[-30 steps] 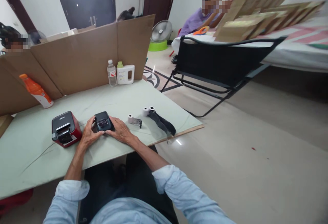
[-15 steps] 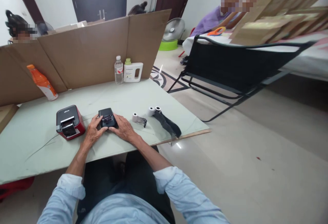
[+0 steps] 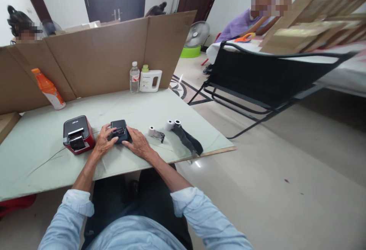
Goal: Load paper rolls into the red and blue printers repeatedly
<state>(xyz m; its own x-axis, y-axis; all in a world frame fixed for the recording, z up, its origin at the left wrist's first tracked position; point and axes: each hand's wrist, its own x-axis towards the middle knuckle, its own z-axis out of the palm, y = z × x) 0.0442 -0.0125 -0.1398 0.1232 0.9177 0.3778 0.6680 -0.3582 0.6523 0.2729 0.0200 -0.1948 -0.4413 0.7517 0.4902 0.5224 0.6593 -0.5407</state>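
A small black printer (image 3: 118, 123) lies on the table between my two hands, with a short dark printed strip (image 3: 118, 131) showing on its top. My left hand (image 3: 103, 142) grips its left side, fingertips at the edge of the strip and thumb near the front. Closed around the right side is my right hand (image 3: 139, 142), its thumb at the front corner. To the left stands a larger red and black printer (image 3: 78, 133) with a dark strip out of its front. Right of my hands is a small paper roll (image 3: 151, 130) with a dark loose end.
Two white paper rolls (image 3: 169, 125) trail long dark strips to the table's right edge. A cardboard screen (image 3: 103, 57) backs the table, with an orange bottle (image 3: 49, 90), a clear bottle (image 3: 134, 78) and a white jug (image 3: 150, 81) before it. Right is a black folding chair (image 3: 265, 78).
My left fingers have shifted slightly on the small printer, toward the strip. My right hand keeps its hold. The whole view has swung slightly.
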